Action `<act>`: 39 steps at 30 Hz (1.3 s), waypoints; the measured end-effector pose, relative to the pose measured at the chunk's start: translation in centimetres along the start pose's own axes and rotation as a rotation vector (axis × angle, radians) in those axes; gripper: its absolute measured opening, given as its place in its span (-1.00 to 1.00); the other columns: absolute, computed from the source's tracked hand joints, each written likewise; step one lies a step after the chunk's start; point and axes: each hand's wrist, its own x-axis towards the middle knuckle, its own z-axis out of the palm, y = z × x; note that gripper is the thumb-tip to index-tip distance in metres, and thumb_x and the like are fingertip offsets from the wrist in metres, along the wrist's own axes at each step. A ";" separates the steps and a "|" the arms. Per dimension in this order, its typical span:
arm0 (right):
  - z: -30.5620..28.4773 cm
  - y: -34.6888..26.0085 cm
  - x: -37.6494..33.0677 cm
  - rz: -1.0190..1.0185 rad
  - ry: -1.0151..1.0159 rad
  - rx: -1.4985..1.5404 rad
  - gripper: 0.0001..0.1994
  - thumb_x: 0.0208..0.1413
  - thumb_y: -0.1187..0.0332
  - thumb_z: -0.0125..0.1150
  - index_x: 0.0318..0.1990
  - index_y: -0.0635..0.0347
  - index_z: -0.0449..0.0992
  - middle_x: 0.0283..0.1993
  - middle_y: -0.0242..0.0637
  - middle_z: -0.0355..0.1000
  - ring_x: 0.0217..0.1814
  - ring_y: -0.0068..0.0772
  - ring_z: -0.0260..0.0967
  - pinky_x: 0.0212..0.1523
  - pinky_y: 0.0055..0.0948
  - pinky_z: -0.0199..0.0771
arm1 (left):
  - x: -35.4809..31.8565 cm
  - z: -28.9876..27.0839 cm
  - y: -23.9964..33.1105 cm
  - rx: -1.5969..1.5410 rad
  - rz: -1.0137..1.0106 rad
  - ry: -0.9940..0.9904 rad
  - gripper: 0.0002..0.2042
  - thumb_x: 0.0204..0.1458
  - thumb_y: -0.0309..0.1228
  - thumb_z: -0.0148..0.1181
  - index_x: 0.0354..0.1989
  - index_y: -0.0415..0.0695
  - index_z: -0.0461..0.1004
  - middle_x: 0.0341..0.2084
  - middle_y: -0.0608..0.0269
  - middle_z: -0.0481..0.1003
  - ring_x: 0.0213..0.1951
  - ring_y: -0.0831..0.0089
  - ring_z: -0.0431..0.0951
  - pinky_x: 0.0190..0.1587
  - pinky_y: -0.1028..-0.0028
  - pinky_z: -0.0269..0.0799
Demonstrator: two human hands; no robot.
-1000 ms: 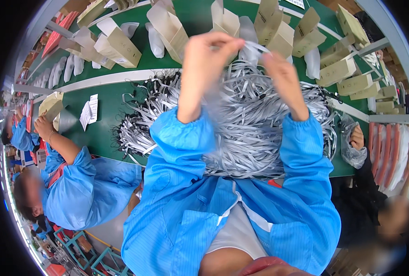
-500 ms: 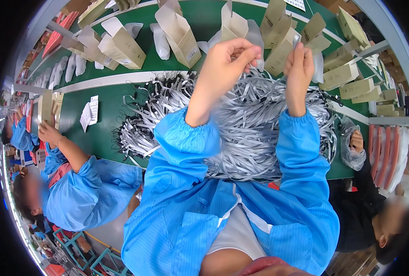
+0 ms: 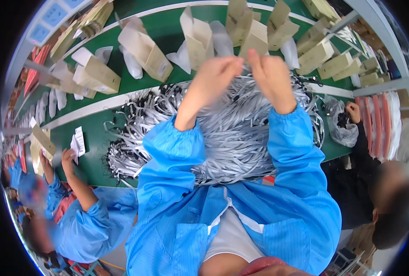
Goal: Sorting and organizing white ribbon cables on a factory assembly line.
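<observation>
A: Head view first. Take the pile of grey strips (image 3: pixel 241 133) as the landmark. What sits to its left?

B: A co-worker in a blue coat (image 3: pixel 98 225), low and left of the pile, with a hand (image 3: pixel 67 158) raised beside a small white slip of paper (image 3: pixel 78 143) on the green table (image 3: pixel 94 158). Up and left of the pile stand open tan cartons (image 3: pixel 144 48) on the green belt beyond the white rail (image 3: pixel 89 112), with white pouches (image 3: pixel 130 69) lying among them.

A: And the person's own hands?

B: Both are lifted over the far edge of the pile, blue sleeves (image 3: pixel 172 152) running down across it. The left hand (image 3: pixel 216 78) has its fingers curled and bunched together; it is blurred, so I cannot tell whether a strip is pinched in them. The right hand (image 3: pixel 269 78) is just beside it, fingers bent upward toward the left one, and its grip is just as unclear.

A: Do the hands touch the pile?

B: They seem to hover just above its top edge; contact is not clear.

A: To the right of the pile?

B: A crumpled clear plastic bag (image 3: pixel 340 129) just beside it, with another person's hand (image 3: pixel 351 110) on it, dark sleeve (image 3: pixel 351 175) below.
</observation>
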 end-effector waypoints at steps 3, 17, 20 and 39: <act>1.0 0.0 -1.7 0.138 -0.281 0.635 -0.73 0.27 0.32 0.18 -0.40 0.35 0.48 -0.58 -0.37 0.38 -0.63 -0.49 0.20 -0.57 -0.31 0.17 | 0.2 1.2 1.5 0.063 -0.005 0.383 -0.73 0.30 -0.30 0.04 -0.28 -0.30 0.49 -0.50 0.34 0.47 -0.42 0.61 0.41 -0.33 0.50 0.36; -3.7 4.5 5.1 0.397 0.360 1.359 -0.72 0.36 0.18 0.06 -0.29 0.20 0.32 -0.50 -0.40 0.25 -0.60 -0.62 0.12 -0.54 -0.58 0.19 | -0.2 5.3 1.0 0.260 -0.028 0.172 -0.72 0.26 -0.24 0.05 -0.30 -0.24 0.50 -0.51 0.00 0.53 -0.46 0.08 0.52 -0.40 0.23 0.33; -2.6 7.5 9.1 0.085 0.329 1.446 -0.75 0.41 0.14 -0.04 -0.15 0.14 0.29 -0.46 -0.40 0.24 -0.51 -0.60 0.14 -0.49 -0.54 0.25 | -1.0 3.8 -0.3 0.503 -0.085 0.123 -0.72 0.24 -0.20 0.07 -0.28 -0.19 0.52 -0.47 -0.01 0.55 -0.41 -0.03 0.53 -0.38 0.17 0.35; -3.7 9.2 9.9 -0.201 -0.218 -0.136 -0.60 0.33 0.13 0.05 -0.26 0.38 0.55 -0.36 0.03 0.43 -0.31 0.14 0.38 -0.22 -0.09 0.36 | -1.8 1.1 -4.2 0.953 -0.470 0.355 -0.79 0.11 -0.28 0.22 -0.28 -0.20 0.55 -0.29 -0.10 0.56 -0.21 -0.14 0.56 -0.12 0.08 0.48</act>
